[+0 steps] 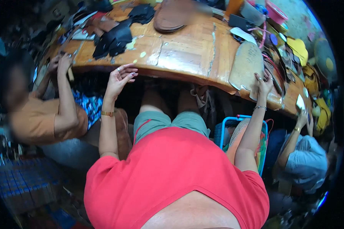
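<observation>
My left hand (122, 78) is raised just off the table's near edge, fingers stretched out and thumb apart, with nothing visible in it. On the right, my right hand (265, 83) is over the table edge with its fingers spread, beside a worn tan board with a rounded end (245, 65). A small pale piece (253, 92) shows under this hand; whether the fingers touch it is unclear. Several brown leather pieces (168, 17) lie stacked at the far middle of the table. Black cut pieces (116, 38) are spread at the far left.
The wooden table (183, 53) has a curved-looking front edge. Tools, straps and a yellow piece (297, 49) crowd its right side. A blue basket (220, 131) stands by my right arm. People sit at my left (49, 118) and right (304, 158), their hands at the table.
</observation>
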The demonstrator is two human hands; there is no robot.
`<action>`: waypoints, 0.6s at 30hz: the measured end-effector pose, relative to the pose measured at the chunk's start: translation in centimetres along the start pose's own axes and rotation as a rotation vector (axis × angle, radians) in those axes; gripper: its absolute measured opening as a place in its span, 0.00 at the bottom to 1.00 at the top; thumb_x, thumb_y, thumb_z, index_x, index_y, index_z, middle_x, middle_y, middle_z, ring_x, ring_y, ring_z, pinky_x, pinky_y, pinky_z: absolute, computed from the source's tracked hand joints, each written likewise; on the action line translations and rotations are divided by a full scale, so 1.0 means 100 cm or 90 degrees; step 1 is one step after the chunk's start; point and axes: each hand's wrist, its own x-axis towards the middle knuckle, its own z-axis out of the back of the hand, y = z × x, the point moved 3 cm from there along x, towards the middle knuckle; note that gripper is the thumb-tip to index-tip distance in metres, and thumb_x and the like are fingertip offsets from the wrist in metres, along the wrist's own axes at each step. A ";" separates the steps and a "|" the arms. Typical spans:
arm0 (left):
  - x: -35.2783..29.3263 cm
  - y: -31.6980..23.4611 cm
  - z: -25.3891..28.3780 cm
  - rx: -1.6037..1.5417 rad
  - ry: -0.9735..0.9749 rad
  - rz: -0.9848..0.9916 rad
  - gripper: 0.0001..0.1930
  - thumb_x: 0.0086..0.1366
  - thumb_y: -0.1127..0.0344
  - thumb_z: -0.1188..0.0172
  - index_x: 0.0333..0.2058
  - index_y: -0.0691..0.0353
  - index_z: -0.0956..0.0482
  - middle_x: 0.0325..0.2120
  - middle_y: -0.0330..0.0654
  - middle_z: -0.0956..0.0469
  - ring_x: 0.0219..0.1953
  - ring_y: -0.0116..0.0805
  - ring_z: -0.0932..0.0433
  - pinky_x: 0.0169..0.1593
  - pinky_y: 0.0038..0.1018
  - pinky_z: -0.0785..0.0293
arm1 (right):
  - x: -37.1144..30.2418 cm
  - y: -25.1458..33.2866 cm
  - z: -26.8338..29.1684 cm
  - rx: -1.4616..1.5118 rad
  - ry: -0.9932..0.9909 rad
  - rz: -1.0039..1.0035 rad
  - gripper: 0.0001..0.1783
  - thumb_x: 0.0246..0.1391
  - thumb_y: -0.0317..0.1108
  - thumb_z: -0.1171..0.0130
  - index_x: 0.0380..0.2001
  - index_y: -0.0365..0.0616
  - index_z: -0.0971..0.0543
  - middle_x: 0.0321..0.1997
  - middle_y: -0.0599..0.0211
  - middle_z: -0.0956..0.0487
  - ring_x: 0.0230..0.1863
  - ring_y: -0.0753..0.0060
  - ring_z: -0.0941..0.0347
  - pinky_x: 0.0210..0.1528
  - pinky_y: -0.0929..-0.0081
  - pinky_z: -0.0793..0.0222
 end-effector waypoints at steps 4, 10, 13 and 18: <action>-0.058 0.047 0.047 0.069 -0.047 0.142 0.19 0.63 0.69 0.45 0.54 0.60 0.31 0.42 0.45 0.23 0.42 0.32 0.22 0.43 0.27 0.23 | 0.002 -0.002 0.001 -0.007 0.006 -0.023 0.36 0.35 0.23 0.27 0.51 0.33 0.31 0.40 0.59 0.21 0.37 0.75 0.25 0.40 0.81 0.27; -0.165 0.134 0.096 0.479 -0.194 0.101 0.21 0.59 0.67 0.40 0.51 0.64 0.29 0.43 0.47 0.24 0.46 0.36 0.25 0.49 0.29 0.29 | 0.027 -0.033 0.006 0.022 0.029 -0.028 0.30 0.37 0.14 0.33 0.48 0.31 0.29 0.40 0.54 0.22 0.37 0.69 0.24 0.41 0.76 0.25; -0.214 0.149 0.081 0.723 -0.254 0.194 0.32 0.50 0.56 0.34 0.54 0.61 0.32 0.53 0.56 0.34 0.57 0.52 0.36 0.57 0.39 0.36 | 0.020 -0.007 -0.022 -0.043 0.012 -0.044 0.27 0.38 0.21 0.31 0.46 0.33 0.25 0.39 0.55 0.21 0.34 0.71 0.25 0.36 0.77 0.27; -0.246 0.190 0.053 0.736 -0.259 0.337 0.51 0.45 0.44 0.32 0.63 0.58 0.47 0.62 0.62 0.50 0.65 0.58 0.53 0.64 0.48 0.50 | 0.031 -0.012 -0.047 -0.145 0.009 -0.024 0.26 0.36 0.25 0.28 0.43 0.34 0.23 0.34 0.57 0.20 0.33 0.72 0.25 0.33 0.75 0.28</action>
